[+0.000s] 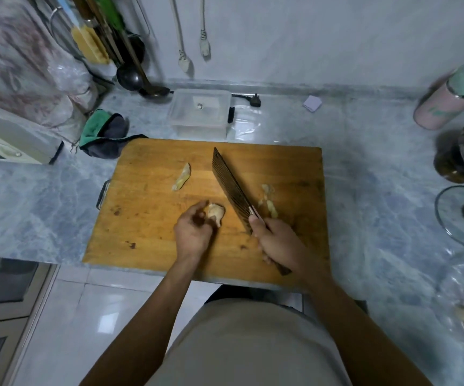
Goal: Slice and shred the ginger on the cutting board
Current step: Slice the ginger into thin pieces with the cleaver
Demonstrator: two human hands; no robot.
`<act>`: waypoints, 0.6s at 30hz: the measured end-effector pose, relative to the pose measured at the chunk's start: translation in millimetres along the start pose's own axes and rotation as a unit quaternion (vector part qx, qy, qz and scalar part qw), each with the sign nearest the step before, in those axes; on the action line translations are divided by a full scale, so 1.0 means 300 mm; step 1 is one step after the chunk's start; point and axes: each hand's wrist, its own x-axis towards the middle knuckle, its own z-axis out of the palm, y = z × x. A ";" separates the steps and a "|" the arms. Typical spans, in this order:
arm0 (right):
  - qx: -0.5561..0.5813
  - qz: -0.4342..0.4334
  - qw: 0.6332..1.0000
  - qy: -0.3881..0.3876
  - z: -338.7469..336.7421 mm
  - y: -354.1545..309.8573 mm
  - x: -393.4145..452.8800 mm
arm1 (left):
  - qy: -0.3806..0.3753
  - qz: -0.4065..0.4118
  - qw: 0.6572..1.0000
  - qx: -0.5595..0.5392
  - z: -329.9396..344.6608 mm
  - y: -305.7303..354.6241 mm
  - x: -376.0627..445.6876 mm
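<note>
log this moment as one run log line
left hand: holds ginger | right hand: grips knife | cutting board: two more ginger bits

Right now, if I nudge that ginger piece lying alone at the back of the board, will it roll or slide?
The ginger piece looks long and flattish, so it would probably slide, not roll. Its pale cut face may be moist and slightly slippery. It likely stays stiff on the cutting board.

No readable text, labels or numbers anywhere.
</note>
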 end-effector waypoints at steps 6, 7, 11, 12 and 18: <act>0.024 0.018 0.999 -0.012 0.001 0.004 -0.006 | -0.022 0.038 0.997 0.057 -0.010 -0.036 -0.013; 0.026 0.019 0.999 -0.006 0.003 0.004 -0.007 | -0.006 0.021 0.998 0.060 -0.003 -0.028 -0.016; 0.017 0.005 1.000 -0.007 0.008 -0.003 -0.030 | 0.060 0.022 0.994 0.085 0.041 -0.011 -0.039; 0.015 0.000 1.000 -0.010 0.008 -0.004 -0.037 | 0.066 0.059 0.992 0.090 0.051 -0.013 -0.052; -0.043 -0.039 0.998 -0.031 -0.011 -0.003 -0.065 | 0.056 0.166 0.971 0.160 0.075 -0.048 -0.074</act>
